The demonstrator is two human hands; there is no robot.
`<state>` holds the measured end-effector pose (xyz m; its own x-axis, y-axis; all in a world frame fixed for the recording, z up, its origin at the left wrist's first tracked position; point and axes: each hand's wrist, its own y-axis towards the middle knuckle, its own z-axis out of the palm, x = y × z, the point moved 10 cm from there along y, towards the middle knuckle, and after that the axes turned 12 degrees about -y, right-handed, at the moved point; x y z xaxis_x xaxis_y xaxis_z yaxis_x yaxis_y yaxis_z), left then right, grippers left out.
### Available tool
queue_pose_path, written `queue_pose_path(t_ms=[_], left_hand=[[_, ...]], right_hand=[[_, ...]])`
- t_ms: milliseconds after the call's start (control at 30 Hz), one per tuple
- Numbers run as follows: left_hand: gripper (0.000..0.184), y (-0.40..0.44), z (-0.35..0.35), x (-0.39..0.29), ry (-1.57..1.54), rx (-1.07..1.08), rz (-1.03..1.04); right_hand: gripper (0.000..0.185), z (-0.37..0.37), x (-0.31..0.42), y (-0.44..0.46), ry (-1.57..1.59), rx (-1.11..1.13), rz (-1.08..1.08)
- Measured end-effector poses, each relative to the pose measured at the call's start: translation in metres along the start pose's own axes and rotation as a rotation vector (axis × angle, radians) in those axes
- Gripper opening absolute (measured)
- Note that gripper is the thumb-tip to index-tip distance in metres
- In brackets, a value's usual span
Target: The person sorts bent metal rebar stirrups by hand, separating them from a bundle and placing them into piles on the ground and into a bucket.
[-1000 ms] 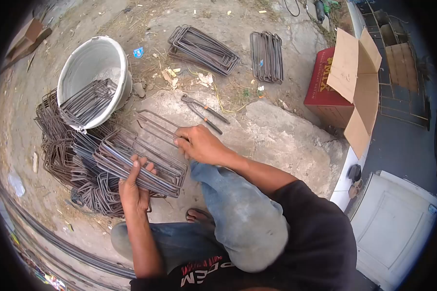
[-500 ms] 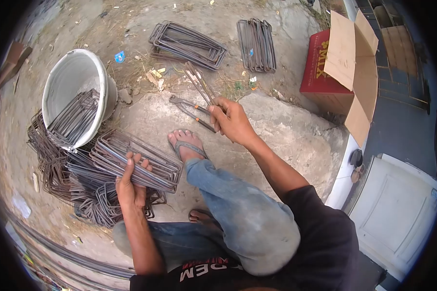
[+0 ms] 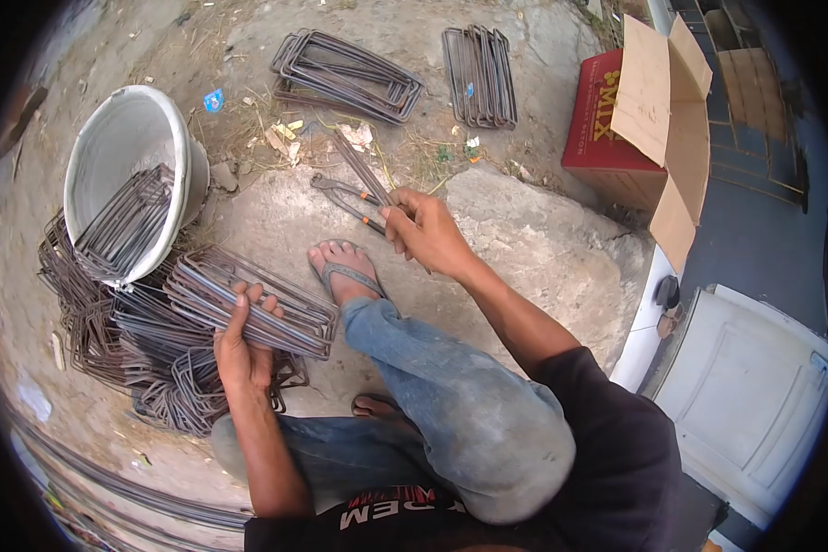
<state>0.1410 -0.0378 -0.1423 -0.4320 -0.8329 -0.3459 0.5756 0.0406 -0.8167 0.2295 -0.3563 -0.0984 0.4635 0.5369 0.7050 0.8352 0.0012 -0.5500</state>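
My left hand (image 3: 243, 348) is closed around a bundle of rectangular steel rebar stirrups (image 3: 290, 324), stacked flat together and tilted over the pile at my left. A slim bundle of thin metal wires (image 3: 359, 166) sticks out up-left from my right hand (image 3: 425, 230), whose fingers are pinched on it. Whether these are loose wires or stirrups seen edge-on is hard to tell. Just below them, pincers (image 3: 339, 190) with black and orange handles lie on the concrete slab, partly covered by the right hand.
At left, a pale bucket (image 3: 186, 175) holding stirrups leans on a heap of stirrups (image 3: 170, 368). Two stirrup stacks lie ahead, one left (image 3: 350, 78) and one right (image 3: 480, 78). An open red carton (image 3: 607, 129) stands at right. My sandalled foot (image 3: 345, 271) rests between my hands.
The view has shifted slightly, so most things sit a little further left and higher. Both hands keep their holds; the wires in my right hand have turned a little.
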Motion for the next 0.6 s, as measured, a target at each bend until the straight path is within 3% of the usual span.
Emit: queue_pose_path(t_ms=[233,433,600], left_hand=[[0.044,-0.001,-0.006,-0.002,0.009,-0.013,0.009],[0.045,0.002,-0.006,0.000,0.001,-0.020,0.013],[0.044,0.003,-0.003,0.003,0.016,-0.019,0.003]], right_hand=[[0.022,0.003,-0.009,0.007,-0.024,0.005,0.014],[0.017,0.016,0.016,-0.009,-0.694,-0.232,-0.352],[0.021,0.091,-0.049,-0.008,-0.854,0.091,-0.352]])
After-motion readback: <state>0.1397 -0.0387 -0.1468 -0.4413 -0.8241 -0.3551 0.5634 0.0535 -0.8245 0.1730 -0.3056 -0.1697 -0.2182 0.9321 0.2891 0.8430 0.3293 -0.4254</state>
